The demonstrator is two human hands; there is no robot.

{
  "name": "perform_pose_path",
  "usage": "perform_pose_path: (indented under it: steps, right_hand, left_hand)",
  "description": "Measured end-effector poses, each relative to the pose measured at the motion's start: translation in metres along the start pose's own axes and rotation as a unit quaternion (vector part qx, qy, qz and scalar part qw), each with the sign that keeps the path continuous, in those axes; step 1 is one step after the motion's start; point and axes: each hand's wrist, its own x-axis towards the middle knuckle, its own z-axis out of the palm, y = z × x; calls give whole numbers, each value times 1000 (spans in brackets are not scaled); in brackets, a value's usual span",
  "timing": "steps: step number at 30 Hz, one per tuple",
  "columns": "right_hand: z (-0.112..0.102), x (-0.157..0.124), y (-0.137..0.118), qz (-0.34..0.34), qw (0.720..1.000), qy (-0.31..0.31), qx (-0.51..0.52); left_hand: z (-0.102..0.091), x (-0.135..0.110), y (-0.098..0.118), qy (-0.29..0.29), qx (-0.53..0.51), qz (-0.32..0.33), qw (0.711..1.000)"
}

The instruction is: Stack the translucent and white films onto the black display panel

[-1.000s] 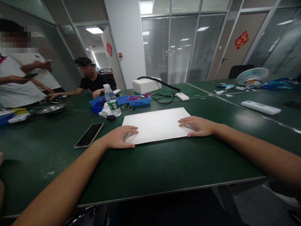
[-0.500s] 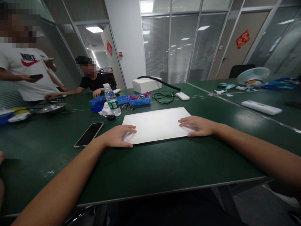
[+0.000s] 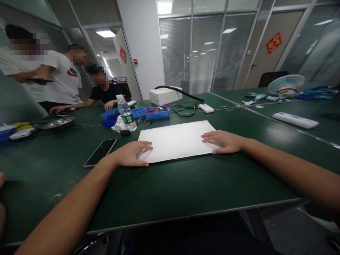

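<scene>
White panel (image 3: 176, 141), long axis parallel to near table edge (image 3: 186, 216)

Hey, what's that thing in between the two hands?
In the head view, a flat white panel lies on the green table between the left hand and the right hand, its ends partly under them.

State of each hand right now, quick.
Left hand: open, spread at the left end of the white panel.
Right hand: open, spread at the right end of the white panel.
</scene>
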Motion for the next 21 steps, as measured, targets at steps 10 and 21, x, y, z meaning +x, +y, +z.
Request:
perform_pose_path:
  steps: [10,21]
  right_hand:
    - [-2,1,0,12,1000,6,-19]
    - [-5,-1,15,254,952,132,-106]
  left_hand:
    - [2,-1,-3,-5,-14,-5,1000]
    - [13,6,-19,87,18,-90,992]
